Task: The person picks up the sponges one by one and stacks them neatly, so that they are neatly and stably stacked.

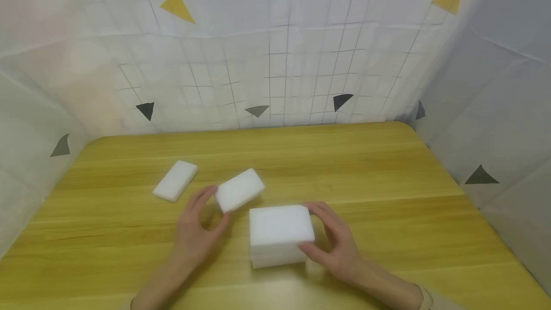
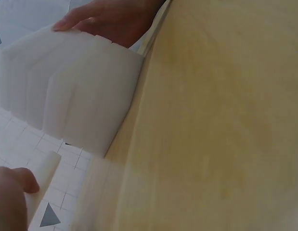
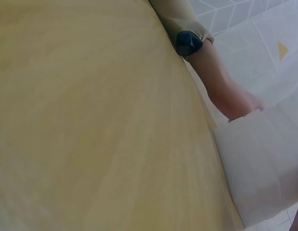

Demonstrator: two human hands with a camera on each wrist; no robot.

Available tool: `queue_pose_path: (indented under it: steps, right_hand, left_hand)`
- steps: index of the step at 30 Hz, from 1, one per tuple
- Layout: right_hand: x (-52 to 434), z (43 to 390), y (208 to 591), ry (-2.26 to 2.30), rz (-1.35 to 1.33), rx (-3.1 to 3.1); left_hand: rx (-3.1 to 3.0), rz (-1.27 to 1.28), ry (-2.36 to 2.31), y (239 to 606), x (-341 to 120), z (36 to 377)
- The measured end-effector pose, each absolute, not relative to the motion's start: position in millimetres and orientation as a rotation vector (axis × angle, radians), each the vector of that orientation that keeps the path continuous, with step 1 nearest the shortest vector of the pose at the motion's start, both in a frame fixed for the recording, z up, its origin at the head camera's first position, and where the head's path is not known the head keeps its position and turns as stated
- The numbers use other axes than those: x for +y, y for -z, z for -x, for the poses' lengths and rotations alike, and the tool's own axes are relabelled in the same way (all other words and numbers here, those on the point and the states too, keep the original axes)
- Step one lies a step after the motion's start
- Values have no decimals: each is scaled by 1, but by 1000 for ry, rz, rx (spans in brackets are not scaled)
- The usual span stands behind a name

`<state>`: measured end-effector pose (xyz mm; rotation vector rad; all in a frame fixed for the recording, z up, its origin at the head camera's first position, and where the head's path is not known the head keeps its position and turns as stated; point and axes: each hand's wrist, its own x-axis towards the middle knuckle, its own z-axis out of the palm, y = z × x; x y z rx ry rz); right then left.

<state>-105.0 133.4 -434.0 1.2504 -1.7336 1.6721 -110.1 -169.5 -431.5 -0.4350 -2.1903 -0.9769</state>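
My left hand pinches a white sponge block between thumb and fingers. In the left wrist view that block is raised off the table and tilted. Just to its right is a stack of white sponge blocks, its several layers visible from the side in the left wrist view. Gripping the stack's right end is my right hand, thumb at the front corner and fingers at the back corner. The right wrist view catches only a sliver of that hand, beside the stack.
Another white sponge block lies flat on the wooden table, left of and beyond my left hand. Pale cloth with grid lines and triangles hangs behind the table and along both sides.
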Motion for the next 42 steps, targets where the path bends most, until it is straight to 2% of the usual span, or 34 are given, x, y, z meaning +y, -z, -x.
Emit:
queue_pose_path:
  steps: [17,28,42]
  right_hand:
    - [133,105,435,-1663,-1247,-1726]
    - [134,105,436,-1667,-1236,-1751]
    - [133,105,435,-1679,-1232,-1745]
  left_hand:
    - [-2074,470,1193,396,-156,96]
    - [-1910,636,1446,385,-149,93]
    - [-1804,895,1520,378,-131,82]
